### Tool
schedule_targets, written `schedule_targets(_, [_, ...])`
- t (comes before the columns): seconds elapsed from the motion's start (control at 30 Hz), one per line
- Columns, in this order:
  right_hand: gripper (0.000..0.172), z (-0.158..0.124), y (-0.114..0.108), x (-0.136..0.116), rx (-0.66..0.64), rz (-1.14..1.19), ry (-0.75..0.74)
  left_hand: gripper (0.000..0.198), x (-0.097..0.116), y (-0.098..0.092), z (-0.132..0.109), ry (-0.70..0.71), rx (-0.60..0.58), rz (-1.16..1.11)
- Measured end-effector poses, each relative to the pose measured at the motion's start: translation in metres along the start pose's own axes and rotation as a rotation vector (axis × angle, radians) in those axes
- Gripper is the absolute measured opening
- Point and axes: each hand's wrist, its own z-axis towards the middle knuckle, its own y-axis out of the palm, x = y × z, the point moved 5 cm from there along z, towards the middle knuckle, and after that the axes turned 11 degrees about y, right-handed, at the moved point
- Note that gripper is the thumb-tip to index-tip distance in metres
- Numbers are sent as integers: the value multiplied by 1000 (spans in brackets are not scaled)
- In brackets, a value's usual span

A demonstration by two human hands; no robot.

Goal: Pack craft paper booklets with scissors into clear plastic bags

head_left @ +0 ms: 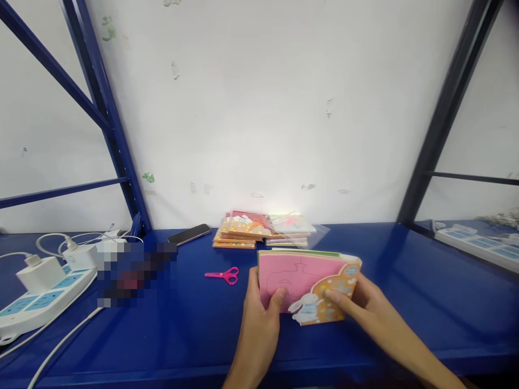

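My left hand (261, 308) grips the left end of a stack of coloured paper sheets (298, 275), thumb in front and fingers behind. The front sheet is pink with a dark line drawing, and green and pale edges show at the top. My right hand (359, 302) is closed on an orange card cover (334, 308) with a white rabbit, which overlaps the right part of the sheets. Whether the sheets are inside the cover or only behind it, I cannot tell. Pink scissors (225, 275) lie closed on the blue table, left of my left hand.
Against the wall sit two piles of packs, one orange (239, 229) and one pale (294, 227), with clear plastic wrap. A phone (189, 234) lies left of them. A white power strip (48, 297) with chargers and cables fills the left side; another strip (478, 246) lies far right.
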Motion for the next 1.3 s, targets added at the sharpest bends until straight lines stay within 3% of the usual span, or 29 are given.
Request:
schedule_targets(0.1, [53, -1, 10, -3, 0, 60, 12, 53, 1, 6, -7, -56, -62, -13])
schedule_targets(0.2, [50, 1, 12, -7, -6, 124, 29, 58, 4, 7, -11, -104, -43, -40])
schedule_targets(0.3, [47, 6, 8, -7, -27, 113, 29, 60, 8, 10, -9, -58, -72, -28])
schedule_targets(0.43, [49, 12, 6, 8, -104, 40, 51, 55, 7, 16, -5, 27, -165, -53])
schedule_targets(0.6, [52, 16, 11, 24, -155, -25, 87, 48, 2, 17, -2, -30, -223, -80])
schedule_targets(0.73, [50, 10, 13, 12, -190, -88, 33, 38, 7, 16, -1, -22, -213, -104])
schedule_targets(0.83, [49, 11, 2, -6, -183, -213, -56, 38, 6, 12, 1, -30, -165, -128])
schedule_targets(1.0, [78, 59, -53, -26, -67, -193, 20, 53, 4, -5, 8, -179, -27, -241])
schedule_targets(1.13, [77, 112, -97, -24, 109, -407, 235, 67, 20, -24, 18, -206, 63, -347])
schedule_targets(1.23, [68, 142, -101, -12, 70, -444, 359, 71, 32, -39, 25, -208, 114, -349])
schedule_targets(1.3, [59, 156, -95, -7, 20, -406, 322, 69, 38, -48, 28, -190, 131, -311])
